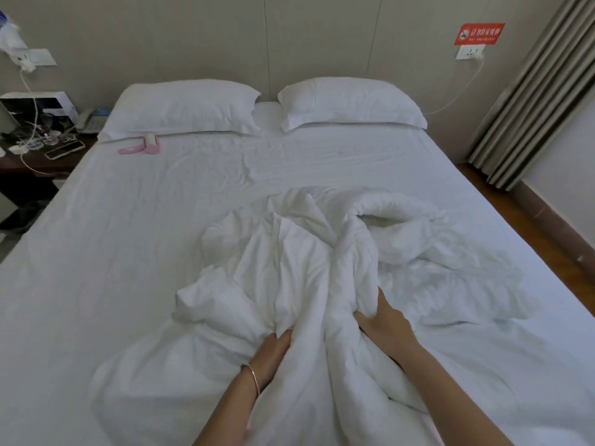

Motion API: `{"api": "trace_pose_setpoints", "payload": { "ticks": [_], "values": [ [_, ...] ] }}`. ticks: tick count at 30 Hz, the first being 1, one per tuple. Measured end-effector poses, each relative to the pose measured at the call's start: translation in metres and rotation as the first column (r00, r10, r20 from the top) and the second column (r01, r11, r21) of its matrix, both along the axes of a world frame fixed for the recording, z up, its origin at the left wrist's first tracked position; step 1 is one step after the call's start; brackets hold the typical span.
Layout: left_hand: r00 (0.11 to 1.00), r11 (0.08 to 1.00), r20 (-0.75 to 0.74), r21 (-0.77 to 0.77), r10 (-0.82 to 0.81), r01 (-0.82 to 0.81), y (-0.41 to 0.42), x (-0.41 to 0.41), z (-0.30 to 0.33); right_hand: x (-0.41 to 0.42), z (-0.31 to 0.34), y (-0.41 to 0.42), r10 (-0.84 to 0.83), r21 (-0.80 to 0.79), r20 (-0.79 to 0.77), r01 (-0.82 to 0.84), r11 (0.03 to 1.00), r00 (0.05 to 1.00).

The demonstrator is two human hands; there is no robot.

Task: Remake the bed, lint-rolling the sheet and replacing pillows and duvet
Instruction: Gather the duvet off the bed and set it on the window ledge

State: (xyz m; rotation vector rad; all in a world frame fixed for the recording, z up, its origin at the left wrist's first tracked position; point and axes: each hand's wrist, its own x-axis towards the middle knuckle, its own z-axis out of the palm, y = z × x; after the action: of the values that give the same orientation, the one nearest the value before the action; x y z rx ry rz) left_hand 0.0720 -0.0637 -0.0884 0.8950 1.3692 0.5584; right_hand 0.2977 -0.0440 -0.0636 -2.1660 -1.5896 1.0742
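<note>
A crumpled white duvet [289, 259] lies heaped on the near half of the white sheet [135, 220]. My left hand [269, 352] grips a fold of the duvet near its front, fingers buried in the cloth. My right hand [383, 320] grips another fold a little to the right. Two white pillows, the left one [183, 106] and the right one [347, 103], lie side by side at the head of the bed. A pink lint roller [141, 147] rests on the sheet just in front of the left pillow.
A dark bedside table [35, 149] on the left holds a phone, cables, a telephone and a box. Curtains [541, 91] hang at the right above a wooden floor strip [547, 220]. A cable runs from a wall socket [468, 53] towards the right pillow.
</note>
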Motion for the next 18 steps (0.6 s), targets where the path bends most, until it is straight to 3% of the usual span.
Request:
{"api": "trace_pose_setpoints", "payload": {
  "ticks": [5,8,9,11,13,15,17,18],
  "values": [
    [0.991,0.988,0.134,-0.154,-0.004,0.025,-0.088,0.019,0.004,0.017,0.042,-0.077,0.094,-0.062,0.093,-0.089,0.994,0.991],
    [0.998,0.978,0.034,-0.199,-0.061,0.067,-0.136,0.017,-0.008,0.006,0.022,-0.123,0.235,-0.191,0.266,-0.188,0.963,0.935],
    [0.986,0.969,-0.05,-0.197,-0.159,0.147,-0.145,0.017,-0.013,0.002,0.01,-0.134,0.253,-0.246,0.288,-0.184,0.952,0.924],
    [0.939,0.924,-0.101,-0.24,-0.33,0.299,-0.149,0.02,-0.012,-0.001,-0.005,-0.146,0.235,-0.294,0.277,-0.151,0.944,0.932],
    [0.909,0.902,-0.152,-0.267,-0.388,0.341,-0.138,0.021,0.004,0.008,0.0,-0.138,0.176,-0.288,0.167,-0.122,0.95,0.97],
    [0.901,0.929,-0.281,-0.268,-0.33,0.257,-0.123,0.012,0.019,0.025,0.018,-0.125,0.086,-0.319,0.014,-0.077,0.945,0.996],
    [0.865,0.984,-0.488,-0.178,-0.117,0.033,-0.11,-0.008,0.033,0.046,0.037,-0.111,-0.07,-0.328,-0.089,0.037,0.944,0.994],
    [0.797,0.993,-0.603,-0.062,0.039,-0.095,-0.105,-0.018,0.039,0.058,0.043,-0.102,-0.148,-0.286,-0.128,0.107,0.952,0.981]
  ]
}}
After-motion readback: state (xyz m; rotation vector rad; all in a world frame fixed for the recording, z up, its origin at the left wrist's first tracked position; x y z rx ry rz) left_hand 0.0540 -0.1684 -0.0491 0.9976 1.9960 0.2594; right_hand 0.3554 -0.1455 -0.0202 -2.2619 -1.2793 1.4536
